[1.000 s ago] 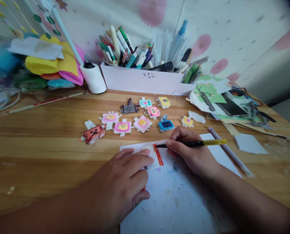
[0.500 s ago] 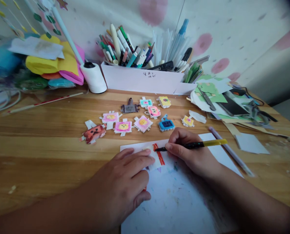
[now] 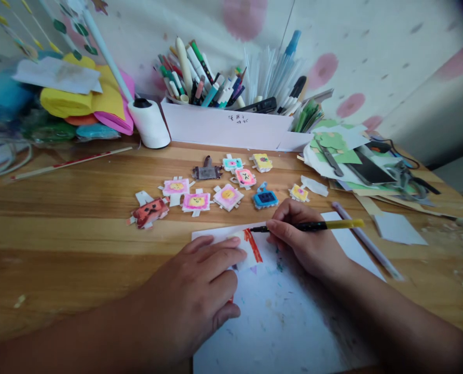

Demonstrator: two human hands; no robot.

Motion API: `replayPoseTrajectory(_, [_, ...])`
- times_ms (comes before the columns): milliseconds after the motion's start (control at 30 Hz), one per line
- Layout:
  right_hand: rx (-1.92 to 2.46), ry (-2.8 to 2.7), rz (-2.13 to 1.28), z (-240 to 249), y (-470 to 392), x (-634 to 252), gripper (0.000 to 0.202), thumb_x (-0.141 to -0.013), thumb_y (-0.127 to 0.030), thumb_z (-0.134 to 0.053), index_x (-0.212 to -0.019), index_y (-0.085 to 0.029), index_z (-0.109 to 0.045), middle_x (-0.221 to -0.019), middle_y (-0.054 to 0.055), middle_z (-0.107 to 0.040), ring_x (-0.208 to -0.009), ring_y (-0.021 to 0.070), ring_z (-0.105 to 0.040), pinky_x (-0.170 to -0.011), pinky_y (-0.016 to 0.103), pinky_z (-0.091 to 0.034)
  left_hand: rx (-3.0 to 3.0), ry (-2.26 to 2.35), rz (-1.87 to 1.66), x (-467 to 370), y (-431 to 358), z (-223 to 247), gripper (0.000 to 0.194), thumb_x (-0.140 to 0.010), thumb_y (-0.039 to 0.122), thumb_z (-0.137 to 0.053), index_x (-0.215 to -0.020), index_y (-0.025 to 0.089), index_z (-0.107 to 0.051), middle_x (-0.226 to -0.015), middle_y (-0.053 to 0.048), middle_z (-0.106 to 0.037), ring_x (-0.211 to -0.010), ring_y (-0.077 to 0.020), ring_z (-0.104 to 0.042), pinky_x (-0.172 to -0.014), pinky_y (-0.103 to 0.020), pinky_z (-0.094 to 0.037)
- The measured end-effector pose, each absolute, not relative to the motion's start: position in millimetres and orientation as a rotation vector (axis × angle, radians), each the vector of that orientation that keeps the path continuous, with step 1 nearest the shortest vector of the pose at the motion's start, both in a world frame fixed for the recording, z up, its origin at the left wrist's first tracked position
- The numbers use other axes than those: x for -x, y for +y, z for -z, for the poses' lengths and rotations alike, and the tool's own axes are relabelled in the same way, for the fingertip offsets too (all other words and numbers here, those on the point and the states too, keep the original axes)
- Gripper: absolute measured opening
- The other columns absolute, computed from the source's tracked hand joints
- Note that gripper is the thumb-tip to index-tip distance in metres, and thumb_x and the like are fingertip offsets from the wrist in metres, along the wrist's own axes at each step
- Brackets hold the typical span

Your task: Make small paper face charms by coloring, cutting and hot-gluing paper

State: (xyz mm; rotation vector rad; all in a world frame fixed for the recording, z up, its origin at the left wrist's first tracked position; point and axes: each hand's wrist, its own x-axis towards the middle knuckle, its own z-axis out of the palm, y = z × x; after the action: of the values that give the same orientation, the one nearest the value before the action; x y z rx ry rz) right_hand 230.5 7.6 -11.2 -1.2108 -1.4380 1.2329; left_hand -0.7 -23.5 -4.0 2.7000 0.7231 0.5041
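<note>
My right hand (image 3: pixel 305 234) pinches a black felt-tip pen (image 3: pixel 309 226) with a yellow end, its tip at the upper edge of a small white paper piece (image 3: pixel 252 254). A red-orange strip is coloured along that piece's right side. My left hand (image 3: pixel 204 285) lies over the piece's left part, fingers stretched out and pressing it down. A bit of red shows by the left thumb; what it belongs to is hidden. Beneath both hands is a larger white sheet (image 3: pixel 270 322) with faint colour marks. Several small coloured paper figures (image 3: pixel 228 197) lie beyond it.
A white box (image 3: pixel 223 124) full of pens stands against the wall, beside a lamp base (image 3: pixel 149 124). Paper scraps, a phone (image 3: pixel 371 166) and scissors (image 3: pixel 414 182) lie at right. A pale purple stick (image 3: pixel 366 241) rests beside the sheet. Wrapped coloured packs (image 3: pixel 68 98) sit at left.
The pen tip has moved slightly right and up, from the red-orange strip to its top edge. My right hand has shifted with it; my left hand stays in place.
</note>
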Motion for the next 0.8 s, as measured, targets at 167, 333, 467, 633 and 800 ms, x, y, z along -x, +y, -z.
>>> replayPoseTrajectory(167, [1.193, -1.439, -1.267, 11.6, 9.3, -230.5, 0.020, -0.080, -0.024, -0.066, -0.068, -0.019, -0.050, -0.054, -0.005, -0.059, -0.045, 0.0063, -0.045, -0.042, 0.018, -0.033, -2.712, 0.719, -0.496, 1.2, -23.0, 3.9, 0.009, -0.087, 0.023, -0.057, -0.080, 0.019, -0.055, -0.120, -0.008, -0.064, -0.118, -0.0271, -0.056, -0.100, -0.048, -0.039])
replayPoseTrajectory(333, [1.206, -1.437, -1.275, 12.2, 8.9, -231.9, 0.022, -0.080, -0.023, -0.066, -0.067, -0.019, -0.049, -0.053, -0.005, -0.057, -0.044, 0.0065, -0.044, -0.042, 0.019, -0.032, -2.706, 0.720, -0.498, 1.5, -23.7, 5.5, 0.009, -0.088, 0.024, -0.057, -0.080, 0.019, -0.055, -0.121, -0.007, -0.063, -0.120, -0.0264, -0.054, -0.102, -0.047, -0.037])
replayPoseTrajectory(467, [1.212, -1.413, -1.296, 12.0, 8.3, -231.8, 0.022, -0.080, -0.024, -0.066, -0.067, -0.019, -0.049, -0.052, -0.005, -0.057, -0.044, 0.0070, -0.045, -0.042, 0.019, -0.033, -2.694, 0.719, -0.486, 1.6, -24.3, 4.6, 0.009, -0.087, 0.023, -0.057, -0.079, 0.019, -0.055, -0.121, -0.007, -0.063, -0.121, -0.0261, -0.054, -0.103, -0.047, -0.037])
replayPoseTrajectory(633, [1.215, -1.439, -1.270, 10.7, 9.0, -231.9, 0.021, -0.079, -0.024, -0.066, -0.067, -0.019, -0.050, -0.053, -0.004, -0.058, -0.044, 0.0073, -0.045, -0.042, 0.019, -0.032, -2.709, 0.719, -0.470, 2.8, -24.6, 6.2, 0.009, -0.088, 0.023, -0.056, -0.080, 0.019, -0.055, -0.122, -0.008, -0.063, -0.120, -0.0274, -0.054, -0.102, -0.049, -0.037])
replayPoseTrajectory(800, [1.231, -1.431, -1.286, 8.1, 8.9, -232.2, 0.020, -0.077, -0.020, -0.066, -0.065, -0.019, -0.050, -0.051, -0.005, -0.058, -0.044, 0.0067, -0.044, -0.041, 0.019, -0.030, -2.698, 0.720, -0.473, 2.3, -23.8, 5.5, 0.009, -0.088, 0.023, -0.056, -0.080, 0.019, -0.055, -0.121, -0.007, -0.063, -0.121, -0.0261, -0.053, -0.103, -0.047, -0.036])
